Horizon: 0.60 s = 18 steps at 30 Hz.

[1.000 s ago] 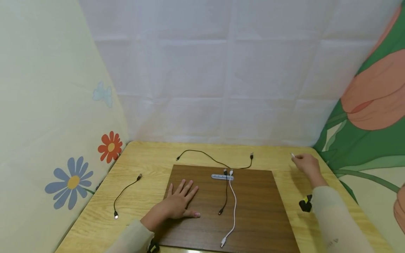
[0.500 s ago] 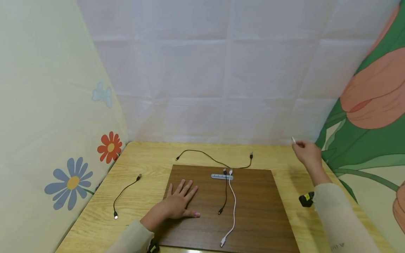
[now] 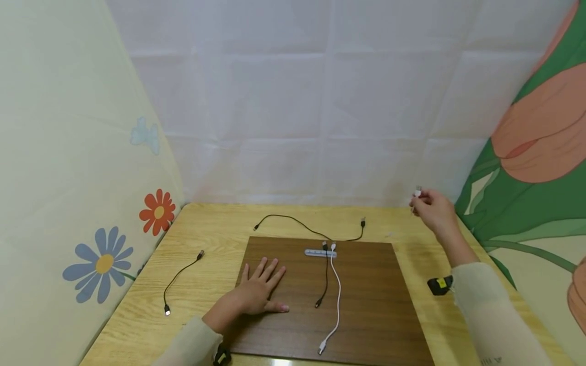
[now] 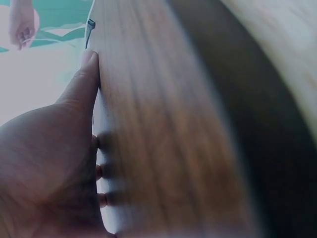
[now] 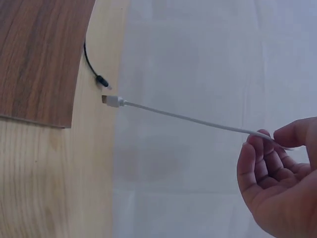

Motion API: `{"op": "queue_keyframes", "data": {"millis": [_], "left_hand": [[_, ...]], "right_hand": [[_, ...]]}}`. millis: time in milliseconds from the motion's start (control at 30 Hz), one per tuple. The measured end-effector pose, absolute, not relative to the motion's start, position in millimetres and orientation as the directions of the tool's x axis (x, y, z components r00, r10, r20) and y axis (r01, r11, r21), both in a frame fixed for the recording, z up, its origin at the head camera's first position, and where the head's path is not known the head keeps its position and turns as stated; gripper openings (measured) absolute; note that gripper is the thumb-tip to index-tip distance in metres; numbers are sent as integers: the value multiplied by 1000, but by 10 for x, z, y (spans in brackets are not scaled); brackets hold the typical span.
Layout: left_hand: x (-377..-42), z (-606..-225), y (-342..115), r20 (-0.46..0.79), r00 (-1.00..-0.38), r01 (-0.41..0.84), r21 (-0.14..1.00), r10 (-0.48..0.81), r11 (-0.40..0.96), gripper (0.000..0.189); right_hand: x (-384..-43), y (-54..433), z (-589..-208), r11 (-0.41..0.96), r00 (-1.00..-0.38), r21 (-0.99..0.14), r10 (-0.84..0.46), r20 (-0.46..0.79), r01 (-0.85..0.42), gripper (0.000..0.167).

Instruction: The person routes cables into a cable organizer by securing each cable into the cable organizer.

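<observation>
My right hand (image 3: 437,211) is raised over the far right of the table and pinches a short white USB cable (image 5: 190,119) between thumb and fingers. One plug (image 3: 417,192) of it pokes up at the fingertips; in the right wrist view the cable stretches away to another plug (image 5: 115,101). Spread flat, my left hand (image 3: 256,295) rests on the left part of a dark brown board (image 3: 375,305). On that board a pale blue cable clip strip (image 3: 312,252) carries a black cable (image 3: 327,277) and a second white cable (image 3: 339,295), both trailing toward me.
Behind the board a longer black cable (image 3: 293,219) lies curved on the light wood table (image 3: 215,223). Another short black cable (image 3: 176,277) lies left of the board. A white cloth (image 3: 256,127) hangs along the back, with floral sheets (image 3: 540,152) at the sides.
My right hand has lifted from near the tabletop and shifted slightly left, raising the white USB cable; more of its plug shows now. My left hand stays in place.
</observation>
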<state>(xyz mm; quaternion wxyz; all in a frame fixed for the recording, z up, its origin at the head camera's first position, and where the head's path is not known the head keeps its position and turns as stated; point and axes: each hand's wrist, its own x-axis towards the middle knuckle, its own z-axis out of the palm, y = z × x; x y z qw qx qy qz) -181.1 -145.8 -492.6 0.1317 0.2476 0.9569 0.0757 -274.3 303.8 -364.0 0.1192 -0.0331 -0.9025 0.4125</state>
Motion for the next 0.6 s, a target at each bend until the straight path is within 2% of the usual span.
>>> {"op": "queue_keyframes", "data": {"millis": [133, 300, 600], "left_hand": [[-1809, -4925, -1458, -216, -843, 452, 209, 492, 867, 101], [-1801, -4904, -1460, -213, -843, 453, 212, 494, 866, 101], [-1804, -4904, -1459, -208, -845, 453, 207, 492, 867, 101]], "right_hand": [[-2696, 2938, -3572, 641, -973, -760, 95, 212, -104, 54], [-2672, 2832, -3513, 626, -966, -764, 59, 251, -160, 50], [-2644, 2691, -3456, 647, -966, -742, 29, 256, -177, 40]]}}
